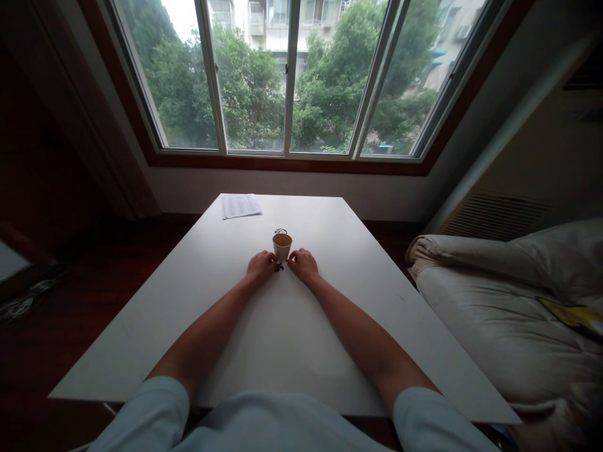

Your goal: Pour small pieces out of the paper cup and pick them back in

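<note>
A small brown paper cup [282, 248] stands upright on the white table, open at the top. My left hand [262, 266] rests at its lower left side, fingers curled inward. On the other side, my right hand [304, 263] is bent with thumb and fingertips drawn together near the cup's base. Whether either hand touches the cup, or pinches something small, I cannot tell. Several small dark pieces [279, 267] lie on the table just in front of the cup, close to my left fingertips. Behind the cup is a thin dark looped item [281, 231], partly hidden.
Printed paper sheets [241, 205] lie at the far left corner of the white table [282, 351]. A wide window [287, 81] is beyond it. To the right sits a pale padded sofa [494, 301] with a yellow item [572, 316] on it. Cables [28, 301] lie on the floor at left.
</note>
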Demonstrator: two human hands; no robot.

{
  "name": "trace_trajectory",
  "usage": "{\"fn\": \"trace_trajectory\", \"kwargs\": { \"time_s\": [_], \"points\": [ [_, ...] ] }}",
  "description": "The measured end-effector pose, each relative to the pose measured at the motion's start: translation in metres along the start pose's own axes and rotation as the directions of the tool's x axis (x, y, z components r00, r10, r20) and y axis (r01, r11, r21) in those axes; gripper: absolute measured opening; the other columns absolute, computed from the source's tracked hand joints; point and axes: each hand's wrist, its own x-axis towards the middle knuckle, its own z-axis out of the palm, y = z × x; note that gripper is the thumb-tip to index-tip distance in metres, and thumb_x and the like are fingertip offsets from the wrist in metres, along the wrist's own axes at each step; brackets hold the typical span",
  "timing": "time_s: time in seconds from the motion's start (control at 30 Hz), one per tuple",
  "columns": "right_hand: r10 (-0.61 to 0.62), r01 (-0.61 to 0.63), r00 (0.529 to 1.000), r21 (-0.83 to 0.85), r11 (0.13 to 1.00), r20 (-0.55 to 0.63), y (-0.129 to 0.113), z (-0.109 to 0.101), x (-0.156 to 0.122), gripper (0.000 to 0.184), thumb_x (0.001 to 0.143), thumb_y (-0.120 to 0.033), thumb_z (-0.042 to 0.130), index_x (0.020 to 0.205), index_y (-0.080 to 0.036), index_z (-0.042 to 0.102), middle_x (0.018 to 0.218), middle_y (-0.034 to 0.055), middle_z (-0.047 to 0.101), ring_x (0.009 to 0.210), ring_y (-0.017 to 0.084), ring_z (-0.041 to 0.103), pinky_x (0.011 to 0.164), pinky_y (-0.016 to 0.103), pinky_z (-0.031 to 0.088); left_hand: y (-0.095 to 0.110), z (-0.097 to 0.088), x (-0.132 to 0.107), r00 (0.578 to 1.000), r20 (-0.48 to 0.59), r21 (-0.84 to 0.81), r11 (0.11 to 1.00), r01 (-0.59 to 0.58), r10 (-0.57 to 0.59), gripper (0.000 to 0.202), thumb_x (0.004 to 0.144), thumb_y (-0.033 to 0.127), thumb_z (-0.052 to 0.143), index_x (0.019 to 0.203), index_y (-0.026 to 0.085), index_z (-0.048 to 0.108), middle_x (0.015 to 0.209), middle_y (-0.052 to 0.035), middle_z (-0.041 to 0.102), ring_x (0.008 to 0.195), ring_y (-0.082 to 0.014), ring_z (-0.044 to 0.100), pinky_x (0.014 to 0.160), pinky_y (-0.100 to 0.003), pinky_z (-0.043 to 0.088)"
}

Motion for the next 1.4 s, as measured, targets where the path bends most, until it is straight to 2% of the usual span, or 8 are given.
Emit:
{"fn": "trace_trajectory", "kwargs": {
  "time_s": [0.27,0.47,0.73,0.83,1.07,1.2,1.4],
  "points": [
    [-0.055,0.055,0.998,0.003,0.998,0.029,-0.0014,-0.0037,-0.0018,0.014,0.092,-0.027,0.059,0.096,-0.022,0.072,0.097,0.0062,0.061,0.096,0.019,0.054,0.083,0.027,0.040,-0.0012,0.0005,0.0002,1.000,0.006,-0.011,1.000,0.002,-0.002,0.018,0.091,0.030,0.056,0.097,0.025,0.073,0.098,-0.0041,0.065,0.088,-0.0167,0.059,0.075,-0.026,0.042],
    [-0.074,0.074,0.997,0.003,0.997,0.013,-0.0002,-0.0007,0.0002,0.012,0.090,-0.023,0.058,0.089,-0.021,0.070,0.095,0.0062,0.063,0.095,0.018,0.054,0.082,0.027,0.039,-0.0023,0.0032,0.0016,1.000,-0.008,0.012,1.000,-0.006,0.006,0.019,0.092,0.031,0.056,0.095,0.025,0.073,0.096,-0.0039,0.065,0.087,-0.0165,0.060,0.074,-0.026,0.042],
    [0.063,-0.052,0.996,0.167,0.985,-0.063,0.0020,-0.0031,0.0026,0.009,0.085,-0.024,0.057,0.086,-0.022,0.065,0.082,0.0020,0.067,0.076,0.016,0.056,0.071,0.026,0.038,-0.0031,0.0032,0.0015,1.000,-0.012,0.007,1.000,-0.025,0.025,0.020,0.092,0.033,0.055,0.096,0.025,0.073,0.096,-0.0041,0.065,0.086,-0.0167,0.059,0.073,-0.027,0.041],
    [0.085,-0.060,0.992,0.242,0.968,-0.095,0.0045,-0.0042,0.0029,0.009,0.084,-0.027,0.056,0.084,-0.022,0.064,0.076,0.0005,0.066,0.071,0.016,0.056,0.068,0.026,0.037,-0.0022,0.0020,0.0009,1.000,-0.006,-0.001,1.000,-0.019,0.019,0.021,0.093,0.034,0.055,0.096,0.025,0.073,0.097,-0.0044,0.065,0.087,-0.0167,0.059,0.074,-0.027,0.042],
    [0.010,0.067,0.976,0.344,0.937,-0.217,0.0073,-0.0029,0.0028,0.010,0.080,-0.023,0.052,0.085,-0.021,0.061,0.076,0.0001,0.063,0.069,0.016,0.054,0.069,0.027,0.041,-0.0019,0.0021,0.0010,1.000,0.000,0.004,1.000,-0.012,0.012,0.021,0.092,0.034,0.055,0.096,0.025,0.073,0.098,-0.0048,0.065,0.087,-0.0171,0.059,0.073,-0.027,0.041],
    [-0.055,0.172,0.942,0.339,0.925,-0.330,0.0073,-0.0025,0.0035,0.014,0.080,-0.016,0.048,0.087,-0.020,0.060,0.083,0.0032,0.063,0.078,0.018,0.053,0.075,0.029,0.043,-0.0027,0.0029,0.0015,1.000,-0.010,0.003,1.000,-0.019,0.019,0.022,0.092,0.034,0.054,0.096,0.025,0.073,0.097,-0.0045,0.065,0.086,-0.0170,0.059,0.073,-0.027,0.041],
    [-0.069,0.246,0.891,0.349,0.904,-0.448,0.0047,-0.0045,0.0047,0.021,0.087,-0.012,0.042,0.091,-0.020,0.061,0.088,0.0060,0.060,0.087,0.021,0.053,0.082,0.034,0.044,-0.0021,0.0014,0.0014,1.000,-0.002,0.001,1.000,-0.017,0.017,0.020,0.092,0.032,0.055,0.098,0.026,0.073,0.097,-0.0042,0.065,0.087,-0.0168,0.059,0.074,-0.027,0.042]
  ]
}}
